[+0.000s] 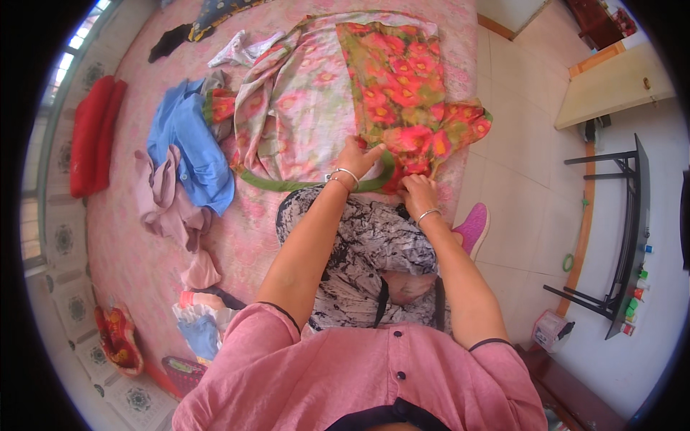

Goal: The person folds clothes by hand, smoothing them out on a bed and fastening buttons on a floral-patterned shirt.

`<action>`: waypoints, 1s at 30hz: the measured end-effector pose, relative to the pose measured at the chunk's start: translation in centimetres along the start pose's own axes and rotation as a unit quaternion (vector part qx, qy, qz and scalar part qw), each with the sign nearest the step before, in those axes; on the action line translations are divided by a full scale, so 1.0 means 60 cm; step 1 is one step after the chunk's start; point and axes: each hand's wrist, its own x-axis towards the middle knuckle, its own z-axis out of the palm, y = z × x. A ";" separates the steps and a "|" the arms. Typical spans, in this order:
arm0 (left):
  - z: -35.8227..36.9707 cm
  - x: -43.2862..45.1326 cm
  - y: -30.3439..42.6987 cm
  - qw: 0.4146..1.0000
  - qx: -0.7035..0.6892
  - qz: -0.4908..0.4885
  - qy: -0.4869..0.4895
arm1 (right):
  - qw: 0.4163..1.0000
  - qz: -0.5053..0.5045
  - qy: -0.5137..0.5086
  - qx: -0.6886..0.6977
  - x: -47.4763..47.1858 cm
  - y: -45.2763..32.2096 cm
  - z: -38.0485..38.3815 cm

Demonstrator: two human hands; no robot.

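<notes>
A short-sleeved floral shirt [401, 81] with a green neckband [302, 186] lies spread before my knees. Its pale inner side faces up across the left and middle, while a bright red-flowered front panel lies over the right. One sleeve [469, 126] points right. My left hand [357, 160] pinches the cloth by the neckband, thumb raised, fingertips partly hidden. Just right of it and lower, my right hand [419, 193] grips the shirt's shoulder edge, close to my patterned trousers [372, 237]. Both wrists carry bracelets.
Left of the shirt lie a blue shirt [186, 140], a mauve garment [170, 204] and white lace cloth [242, 49] on the pink bedcover [248, 242]. A folded red cloth [94, 137] rests by the window wall. Beyond the bed's right edge is tiled floor [517, 161].
</notes>
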 end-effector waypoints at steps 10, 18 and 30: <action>0.001 -0.035 0.019 0.916 0.219 0.069 -0.328 | 0.998 -0.051 0.020 -0.042 -0.035 0.013 0.002; 0.004 -0.034 0.026 0.862 0.224 0.068 -0.449 | 0.997 -0.068 0.001 -0.045 -0.042 0.012 -0.006; -0.031 -0.007 0.078 0.887 0.186 -0.145 -0.397 | 0.984 -0.069 0.158 0.039 0.013 0.035 0.001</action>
